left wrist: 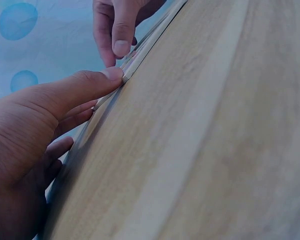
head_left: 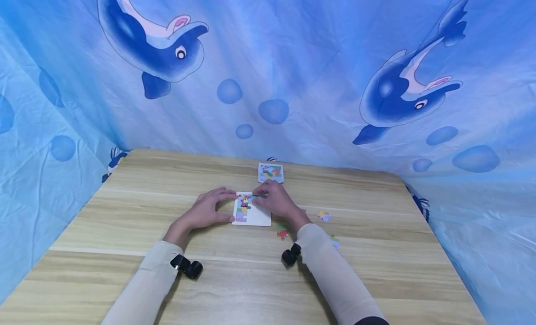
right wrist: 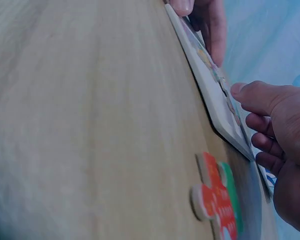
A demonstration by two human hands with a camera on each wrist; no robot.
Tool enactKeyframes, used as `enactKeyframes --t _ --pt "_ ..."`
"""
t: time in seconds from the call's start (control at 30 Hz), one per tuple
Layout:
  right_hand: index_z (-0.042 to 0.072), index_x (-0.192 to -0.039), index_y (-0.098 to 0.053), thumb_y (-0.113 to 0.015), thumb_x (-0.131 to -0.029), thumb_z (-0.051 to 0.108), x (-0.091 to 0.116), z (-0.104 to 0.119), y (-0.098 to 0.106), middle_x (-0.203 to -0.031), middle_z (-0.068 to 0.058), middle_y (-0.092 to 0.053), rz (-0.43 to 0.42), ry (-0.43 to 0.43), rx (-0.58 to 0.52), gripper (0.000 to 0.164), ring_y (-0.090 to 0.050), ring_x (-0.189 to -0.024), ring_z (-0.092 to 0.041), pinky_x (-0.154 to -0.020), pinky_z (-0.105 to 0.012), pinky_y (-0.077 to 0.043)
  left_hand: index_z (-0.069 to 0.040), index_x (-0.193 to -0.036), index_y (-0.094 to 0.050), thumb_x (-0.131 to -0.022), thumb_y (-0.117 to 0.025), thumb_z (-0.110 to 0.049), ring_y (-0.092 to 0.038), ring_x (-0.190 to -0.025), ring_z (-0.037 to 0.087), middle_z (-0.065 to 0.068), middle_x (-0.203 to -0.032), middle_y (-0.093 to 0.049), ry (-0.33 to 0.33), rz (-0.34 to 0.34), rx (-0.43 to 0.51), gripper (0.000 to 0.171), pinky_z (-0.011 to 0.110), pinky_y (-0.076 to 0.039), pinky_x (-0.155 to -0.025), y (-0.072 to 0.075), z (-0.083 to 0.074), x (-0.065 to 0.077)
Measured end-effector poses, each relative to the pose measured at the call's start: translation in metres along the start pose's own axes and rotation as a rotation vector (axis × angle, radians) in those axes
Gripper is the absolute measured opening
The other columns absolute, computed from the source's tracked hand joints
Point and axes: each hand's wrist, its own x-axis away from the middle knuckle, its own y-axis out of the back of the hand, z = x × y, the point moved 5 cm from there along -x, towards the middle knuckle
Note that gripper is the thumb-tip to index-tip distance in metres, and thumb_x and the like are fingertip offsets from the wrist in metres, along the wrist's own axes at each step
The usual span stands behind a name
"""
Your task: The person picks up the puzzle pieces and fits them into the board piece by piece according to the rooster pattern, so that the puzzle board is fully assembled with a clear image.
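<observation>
A white puzzle board [head_left: 260, 217] lies flat on the table, its left column and part of the top filled with colourful pieces. My left hand [head_left: 205, 209] holds the board by its left side, thumb near the lower corner and fingers near the upper one. At the board's upper edge, my right hand [head_left: 274, 200] pinches a small puzzle piece [head_left: 254, 197], mostly covered by the fingers. In the right wrist view, the right thumb and fingers [right wrist: 257, 95] are over the board's far edge, and the piece is hidden there.
Behind the board lies a picture card [head_left: 271, 172]. A red and green puzzle piece [head_left: 282, 233] sits below the right hand. Further right are yellow and purple pieces [head_left: 324, 216] and another piece [head_left: 335, 242], partly behind the right sleeve. A blue dolphin curtain [head_left: 268, 73] hangs behind the wooden table [head_left: 234, 287].
</observation>
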Motion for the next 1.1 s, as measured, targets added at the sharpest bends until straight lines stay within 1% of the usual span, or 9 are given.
enactKeyframes --t 0.13,0.33,0.57,0.77,1.0,1.1 --pt "0.009 -0.111 -0.080 -0.079 -0.092 0.020 -0.0021 0.0017 -0.0033 -0.107 -0.005 -0.073 -0.018 0.027 -0.007 0.022 -0.062 -0.103 -0.021 -0.094 -0.037 -0.053 -0.019 -0.146 -0.060 -0.084 -0.082 -0.041 -0.031 -0.155 0.041 0.008 -0.158 -0.052 -0.018 -0.007 0.002 0.069 0.069 -0.020 -0.120 0.0006 -0.0002 0.0000" --pt "0.010 -0.110 -0.080 -0.079 -0.092 0.020 -0.0018 0.0020 -0.0060 -0.104 -0.004 -0.073 -0.030 0.024 0.005 0.020 -0.060 -0.100 -0.019 -0.090 -0.034 -0.053 -0.018 -0.145 -0.061 -0.083 -0.082 -0.042 -0.032 -0.154 0.042 0.009 -0.157 -0.053 -0.030 -0.014 0.012 0.069 0.069 -0.020 -0.120 0.0010 -0.0004 0.0002" --pt "0.011 -0.109 -0.080 -0.079 -0.092 0.021 -0.0022 0.0021 -0.0062 -0.105 -0.003 -0.073 -0.024 0.024 0.030 0.020 -0.060 -0.101 -0.019 -0.091 -0.035 -0.053 -0.018 -0.145 -0.061 -0.083 -0.082 -0.040 -0.031 -0.155 0.040 0.008 -0.157 -0.052 -0.018 -0.009 0.021 0.068 0.068 -0.019 -0.121 0.0009 -0.0009 0.0002" --pt "0.011 -0.110 -0.080 -0.079 -0.093 0.022 -0.0009 0.0007 -0.0063 -0.106 -0.004 -0.072 -0.017 0.010 0.019 0.020 -0.060 -0.103 -0.020 -0.094 -0.037 -0.053 -0.020 -0.145 -0.061 -0.084 -0.082 -0.041 -0.030 -0.156 0.040 0.007 -0.158 -0.051 -0.013 -0.006 0.023 0.068 0.069 -0.019 -0.121 0.0005 -0.0022 0.0005" --pt "0.011 -0.110 -0.080 -0.078 -0.093 0.023 -0.0007 0.0029 -0.0054 -0.107 -0.004 -0.071 -0.018 0.025 0.044 0.021 -0.059 -0.105 -0.022 -0.096 -0.040 -0.051 -0.020 -0.146 -0.060 -0.084 -0.082 -0.040 -0.030 -0.156 0.040 0.007 -0.159 -0.051 -0.012 -0.001 0.018 0.069 0.068 -0.018 -0.121 0.0004 -0.0015 -0.0003" --pt "0.012 -0.110 -0.080 -0.078 -0.093 0.023 -0.0011 0.0038 -0.0058 -0.108 -0.004 -0.071 -0.015 0.036 0.057 0.020 -0.060 -0.107 -0.022 -0.099 -0.041 -0.051 -0.019 -0.146 -0.060 -0.083 -0.082 -0.040 -0.030 -0.156 0.040 0.008 -0.159 -0.050 -0.013 0.002 0.018 0.070 0.068 -0.019 -0.121 0.0007 -0.0013 -0.0001"
